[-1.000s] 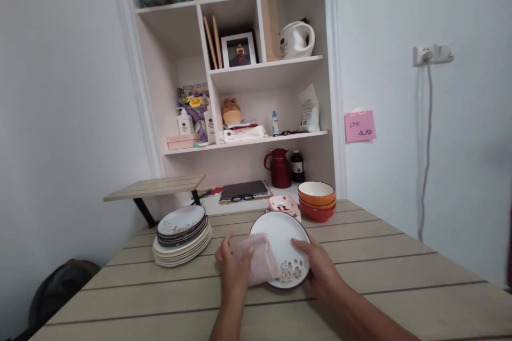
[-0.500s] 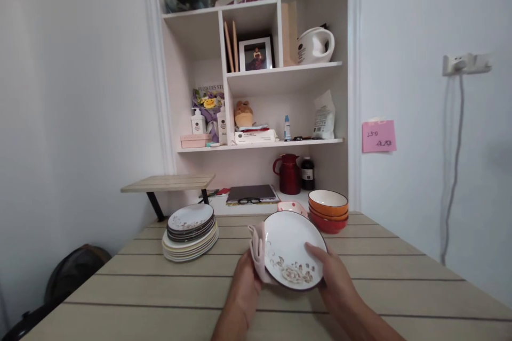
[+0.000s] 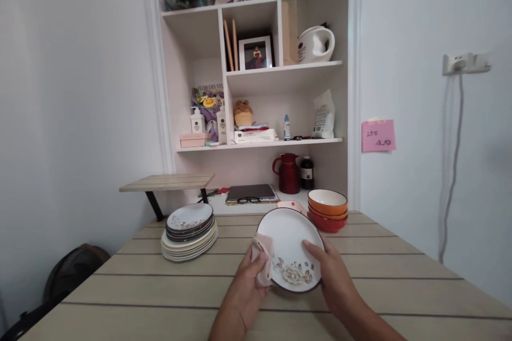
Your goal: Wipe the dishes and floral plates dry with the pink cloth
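One flowered plate point(image 3: 292, 242) is at the frame's lower centre, its edge gripped by the half-closed right hand point(image 3: 335, 266), which I'd hold steady while letting the left hand point(image 3: 248, 278), pinching a folded cloth point(image 3: 263, 260), wipe lightly.

A plate point(image 3: 294, 240) that looks like smooth glazed ceramic, with a soft sheen, meets a matt, creased, soft-looking fabric cloth point(image 3: 263, 262) above a table point(image 3: 168, 293) of matt, wood-look planks. The stacked plates point(image 3: 189, 234) look equally smooth and glazed, and the bowls point(image 3: 328, 212) have a glossy, ceramic-like coat. Behind, the jug point(image 3: 288, 175) has a shiny finish, the shelf unit point(image 3: 339, 16) looks smooth and painted, and the note point(image 3: 378, 136) is matt paper.
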Motion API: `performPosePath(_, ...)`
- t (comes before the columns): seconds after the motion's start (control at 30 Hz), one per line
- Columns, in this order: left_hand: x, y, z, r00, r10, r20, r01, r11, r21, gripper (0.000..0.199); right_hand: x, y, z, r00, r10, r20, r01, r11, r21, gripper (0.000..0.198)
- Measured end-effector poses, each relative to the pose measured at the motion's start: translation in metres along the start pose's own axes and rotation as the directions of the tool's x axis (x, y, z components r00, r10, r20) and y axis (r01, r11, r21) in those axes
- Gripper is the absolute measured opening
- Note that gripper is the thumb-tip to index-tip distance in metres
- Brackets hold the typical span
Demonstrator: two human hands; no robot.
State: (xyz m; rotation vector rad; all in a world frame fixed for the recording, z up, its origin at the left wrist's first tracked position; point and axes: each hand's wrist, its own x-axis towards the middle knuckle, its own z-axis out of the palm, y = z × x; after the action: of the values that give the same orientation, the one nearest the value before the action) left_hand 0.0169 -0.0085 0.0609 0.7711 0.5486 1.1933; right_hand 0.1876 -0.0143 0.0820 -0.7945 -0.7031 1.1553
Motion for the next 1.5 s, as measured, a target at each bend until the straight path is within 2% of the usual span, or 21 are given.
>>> performPosePath(0.13, 0.004, -0.004, -0.005, 0.999, 0.016, -0.046, -0.015, 1.000, 0.026, 0.060, -0.003, 0.003, 0.000, 0.998, -0.015, 0.067, 0.016, 1.000, -0.010, 0.082)
performPosePath(0.3, 0.012, -0.005, -0.008, 0.981, 0.102, -0.167, -0.093, 0.994, 0.061, 0.054, -0.012, 0.007, 0.005, 0.982, 0.064, 0.176, -0.067, 0.998, 0.012, 0.086)
performPosePath(0.4, 0.015, -0.004, -0.009, 0.963, 0.176, -0.202, -0.161, 0.983, 0.087, 0.058, -0.017, 0.005, 0.010, 0.969, 0.090, 0.228, -0.098, 0.995, 0.024, 0.086)
performPosePath(0.5, 0.016, -0.002, -0.010, 0.949, 0.228, -0.218, -0.209, 0.972, 0.109, 0.061, -0.018, -0.001, 0.010, 0.950, 0.152, 0.272, -0.144, 0.988, -0.050, 0.079)
performPosePath(0.63, 0.013, 0.005, -0.012, 0.947, 0.230, -0.226, -0.202, 0.969, 0.141, 0.061, -0.018, -0.010, 0.006, 0.893, 0.279, 0.352, -0.220, 0.955, -0.198, 0.061)
performPosePath(0.7, 0.011, 0.007, -0.012, 0.945, 0.234, -0.227, -0.199, 0.966, 0.165, 0.062, -0.019, -0.013, 0.004, 0.883, 0.303, 0.358, -0.233, 0.946, -0.227, 0.058)
performPosePath(0.97, 0.008, 0.010, -0.006, 0.952, 0.273, -0.136, -0.237, 0.943, 0.234, 0.054, -0.019, -0.021, 0.006, 0.919, 0.264, 0.292, -0.213, 0.958, -0.193, 0.068)
performPosePath(1.07, 0.006, 0.011, -0.003, 0.938, 0.321, -0.132, -0.260, 0.903, 0.342, 0.046, -0.013, -0.025, 0.005, 0.958, 0.167, 0.232, -0.102, 0.957, -0.270, 0.064)
performPosePath(1.17, 0.004, 0.010, 0.002, 0.936, 0.349, -0.054, -0.292, 0.851, 0.437, 0.035, -0.007, -0.030, 0.002, 0.972, 0.038, 0.230, 0.044, 0.939, -0.342, 0.060)
performPosePath(1.27, 0.004, 0.008, 0.007, 0.925, 0.379, 0.018, -0.344, 0.817, 0.463, 0.033, -0.004, -0.034, -0.001, 0.961, 0.055, 0.272, 0.057, 0.920, -0.387, 0.049)
performPosePath(1.37, 0.002, 0.009, 0.009, 0.922, 0.387, 0.010, -0.348, 0.816, 0.462, 0.033, -0.005, -0.031, -0.001, 0.954, 0.085, 0.287, 0.025, 0.932, -0.360, 0.039)
performPosePath(1.5, 0.001, 0.010, 0.012, 0.936, 0.347, -0.058, -0.300, 0.873, 0.385, 0.036, -0.007, -0.021, 0.003, 0.977, -0.022, 0.210, 0.087, 0.948, -0.306, 0.035)
